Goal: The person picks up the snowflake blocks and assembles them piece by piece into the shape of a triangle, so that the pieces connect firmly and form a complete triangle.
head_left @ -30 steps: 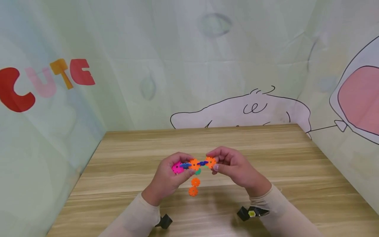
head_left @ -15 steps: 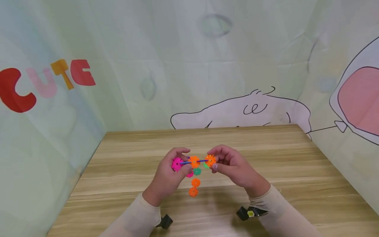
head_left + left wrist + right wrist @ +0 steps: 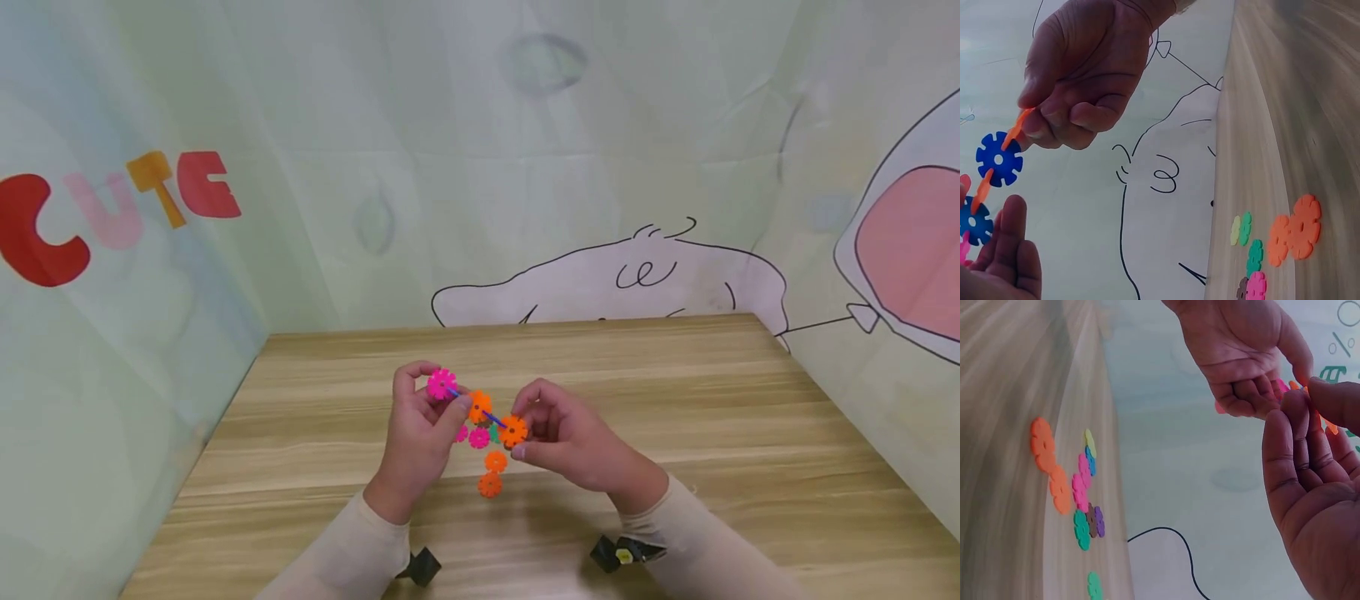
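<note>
A chain of interlocked plastic snowflake discs is held up above the table between both hands. In the head view it slopes down to the right, from a pink disc [image 3: 442,384] through a middle orange disc [image 3: 478,407] to an end orange disc [image 3: 513,431]. Two blue discs, one of them a blue disc [image 3: 999,159] in the left wrist view, sit crosswise between these. My left hand [image 3: 416,433] holds the chain near its middle, thumb by the middle orange disc. My right hand [image 3: 581,442] pinches the end orange disc between thumb and fingers. Fingers hide part of the chain in the right wrist view.
Loose discs lie on the wooden table [image 3: 315,467] below the hands: two orange discs [image 3: 1050,465], pink discs [image 3: 1080,490], a teal disc [image 3: 1082,530], a brown disc [image 3: 1092,519], a purple disc [image 3: 1100,522] and several others. A printed curtain [image 3: 337,167] hangs behind the table.
The chain has gone from nearly level to sloping, its pink end raised and its right orange end lowered. My left hand has turned upward; my right hand has moved left and down.
</note>
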`<state>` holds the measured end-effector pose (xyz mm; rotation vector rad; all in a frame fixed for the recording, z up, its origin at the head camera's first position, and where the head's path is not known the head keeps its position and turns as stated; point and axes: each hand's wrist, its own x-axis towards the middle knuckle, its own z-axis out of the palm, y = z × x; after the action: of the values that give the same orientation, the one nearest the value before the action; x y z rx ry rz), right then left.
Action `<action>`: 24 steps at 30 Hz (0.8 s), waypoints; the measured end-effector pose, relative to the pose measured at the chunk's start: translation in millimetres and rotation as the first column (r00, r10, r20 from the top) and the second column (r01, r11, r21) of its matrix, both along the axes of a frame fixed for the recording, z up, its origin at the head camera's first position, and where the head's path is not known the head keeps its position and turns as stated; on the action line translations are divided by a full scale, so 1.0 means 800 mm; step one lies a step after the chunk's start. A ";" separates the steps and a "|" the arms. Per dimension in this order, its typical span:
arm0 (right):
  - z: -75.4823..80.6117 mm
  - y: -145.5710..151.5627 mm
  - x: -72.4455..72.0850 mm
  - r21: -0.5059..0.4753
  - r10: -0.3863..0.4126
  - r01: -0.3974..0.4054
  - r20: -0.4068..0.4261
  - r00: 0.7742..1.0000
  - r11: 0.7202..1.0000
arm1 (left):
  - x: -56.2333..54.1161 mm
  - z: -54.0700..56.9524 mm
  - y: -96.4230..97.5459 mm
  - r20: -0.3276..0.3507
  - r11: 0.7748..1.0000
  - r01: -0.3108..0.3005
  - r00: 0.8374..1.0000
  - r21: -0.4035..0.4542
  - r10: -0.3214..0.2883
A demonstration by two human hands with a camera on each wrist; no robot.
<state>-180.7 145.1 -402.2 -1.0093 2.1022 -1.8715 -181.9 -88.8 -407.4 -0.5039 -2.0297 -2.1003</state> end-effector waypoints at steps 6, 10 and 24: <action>-0.006 -0.008 0.002 0.030 0.026 -0.027 0.010 1.000 0.999 | 0.001 0.000 0.001 -0.028 1.000 0.020 0.999 0.014 -0.019; -0.007 -0.011 0.002 0.027 0.051 -0.052 0.051 0.997 0.998 | 0.001 0.000 0.003 -0.048 0.999 0.045 0.998 0.029 -0.044; -0.006 0.016 -0.023 0.084 -0.179 0.172 0.075 0.981 0.981 | 0.000 -0.002 0.003 -0.081 0.989 0.147 0.986 0.028 -0.144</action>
<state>-198.7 157.9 -407.1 -0.7383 2.2605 -1.8571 -181.5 -86.6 -409.1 -0.7380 -1.9651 -2.1545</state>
